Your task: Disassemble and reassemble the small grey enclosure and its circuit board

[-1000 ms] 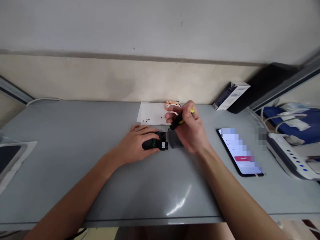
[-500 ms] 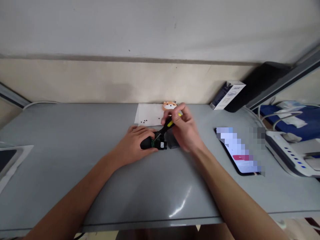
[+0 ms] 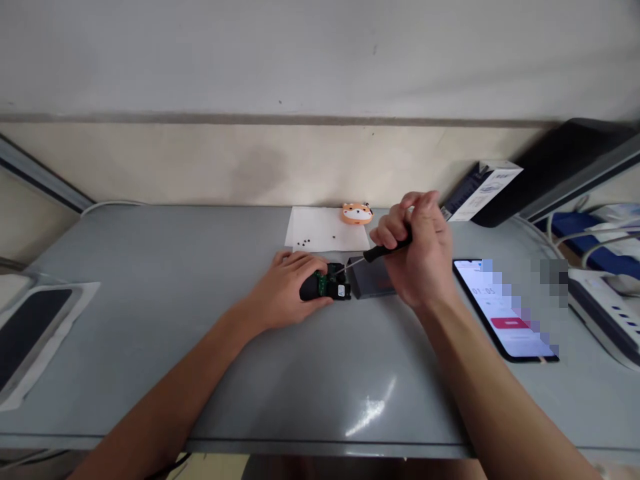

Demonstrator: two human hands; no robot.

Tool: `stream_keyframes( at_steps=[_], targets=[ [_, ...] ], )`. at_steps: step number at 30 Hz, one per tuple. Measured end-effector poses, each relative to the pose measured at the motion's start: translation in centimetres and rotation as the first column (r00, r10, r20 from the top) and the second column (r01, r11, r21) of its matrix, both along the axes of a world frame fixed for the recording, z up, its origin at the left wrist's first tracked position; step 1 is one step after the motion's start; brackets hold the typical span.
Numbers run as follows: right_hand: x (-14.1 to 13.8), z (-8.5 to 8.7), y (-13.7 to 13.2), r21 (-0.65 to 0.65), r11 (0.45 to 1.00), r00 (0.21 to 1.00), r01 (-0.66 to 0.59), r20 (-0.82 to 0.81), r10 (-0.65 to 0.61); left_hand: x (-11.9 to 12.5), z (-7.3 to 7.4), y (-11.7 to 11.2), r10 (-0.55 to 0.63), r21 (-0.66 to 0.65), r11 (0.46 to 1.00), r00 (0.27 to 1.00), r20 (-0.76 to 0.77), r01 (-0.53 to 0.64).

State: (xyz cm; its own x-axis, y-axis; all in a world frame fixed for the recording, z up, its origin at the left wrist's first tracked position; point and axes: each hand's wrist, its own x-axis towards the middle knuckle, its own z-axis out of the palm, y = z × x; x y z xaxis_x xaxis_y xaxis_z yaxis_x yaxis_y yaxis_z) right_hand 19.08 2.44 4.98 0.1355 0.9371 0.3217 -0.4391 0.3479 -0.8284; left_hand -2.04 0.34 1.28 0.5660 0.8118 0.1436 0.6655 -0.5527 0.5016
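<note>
My left hand (image 3: 290, 288) is closed around the left end of an opened black computer mouse (image 3: 341, 291), pressing it to the desk. A green circuit board (image 3: 323, 285) shows inside the mouse. My right hand (image 3: 420, 250) is wrapped round the black handle of a screwdriver (image 3: 383, 253). Its thin shaft slants down to the left, with the tip at the mouse's inside; whether it touches a screw is too small to tell. A dark grey flat box (image 3: 367, 283) lies just right of the mouse, partly hidden by my right hand.
Behind the mouse, several tiny dark screws (image 3: 304, 243) lie on white paper (image 3: 320, 227), with an orange-and-white animal-face case (image 3: 357, 213) at its corner. A phone (image 3: 500, 313), a power strip (image 3: 600, 313) and a carton (image 3: 483, 190) stand to the right. A packaged dark panel (image 3: 35, 327) lies left.
My right hand has shifted right and tilted the screwdriver to a flatter slant, baring more of its shaft and the grey box. My left hand still holds the mouse. The whole view has shifted.
</note>
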Motion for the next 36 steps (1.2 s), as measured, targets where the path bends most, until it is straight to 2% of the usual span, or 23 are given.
stream_keyframes(
  at_steps=[21,32,34,36],
  targets=[
    [-0.19,-0.10,0.21,-0.019,0.999,0.998,0.038,0.045,-0.037,-0.23,-0.49,-0.03,-0.046,0.066,0.997,0.999,-0.004,0.046],
    [-0.08,-0.06,0.03,-0.018,0.999,0.996,0.039,0.076,-0.037,-0.02,0.00,-0.21,-0.046,0.053,0.998,0.999,-0.008,0.046],
    [-0.12,-0.02,-0.06,-0.018,0.999,0.996,0.042,0.083,-0.041,-0.16,0.30,-0.20,-0.029,0.074,0.997,1.000,-0.003,0.029],
    [-0.18,0.03,-0.15,-0.020,0.999,0.996,0.045,0.083,-0.043,-0.40,0.50,-0.12,0.045,0.122,0.991,0.999,0.004,-0.045]
  ],
)
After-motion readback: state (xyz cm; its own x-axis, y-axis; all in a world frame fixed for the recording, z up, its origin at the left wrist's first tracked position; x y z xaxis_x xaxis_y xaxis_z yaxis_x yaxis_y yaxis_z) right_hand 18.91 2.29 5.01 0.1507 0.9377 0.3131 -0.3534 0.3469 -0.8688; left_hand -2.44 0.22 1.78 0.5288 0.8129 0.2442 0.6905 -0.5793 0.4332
